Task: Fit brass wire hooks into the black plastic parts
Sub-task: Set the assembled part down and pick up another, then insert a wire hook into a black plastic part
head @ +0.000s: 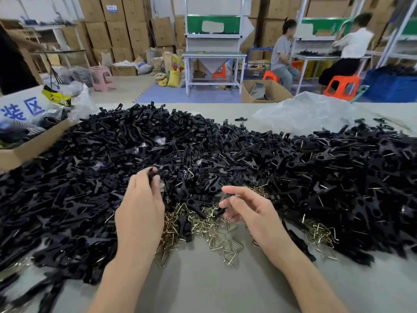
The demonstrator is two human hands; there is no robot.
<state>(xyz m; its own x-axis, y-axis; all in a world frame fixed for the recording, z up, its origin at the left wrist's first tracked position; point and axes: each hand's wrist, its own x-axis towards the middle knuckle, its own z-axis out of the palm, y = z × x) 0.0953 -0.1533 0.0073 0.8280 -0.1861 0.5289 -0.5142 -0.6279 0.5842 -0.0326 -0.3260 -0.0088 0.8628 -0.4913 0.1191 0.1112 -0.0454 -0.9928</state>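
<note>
A huge heap of black plastic parts (203,143) covers the table from left to right. In front of it lies a tangle of brass wire hooks (203,224), between my two hands. My left hand (140,211) reaches into the heap and pinches one black plastic part (154,172) at its fingertips. My right hand (248,206) hovers over the hooks with index finger and thumb loosely extended; I see nothing held in it. The parts at the right (338,166) show wire ends sticking out.
A cardboard box (20,152) stands at the table's left edge. A crumpled clear plastic bag (304,111) lies at the back right. Bare grey tabletop (203,285) lies near me. Two people sit at benches beyond the table.
</note>
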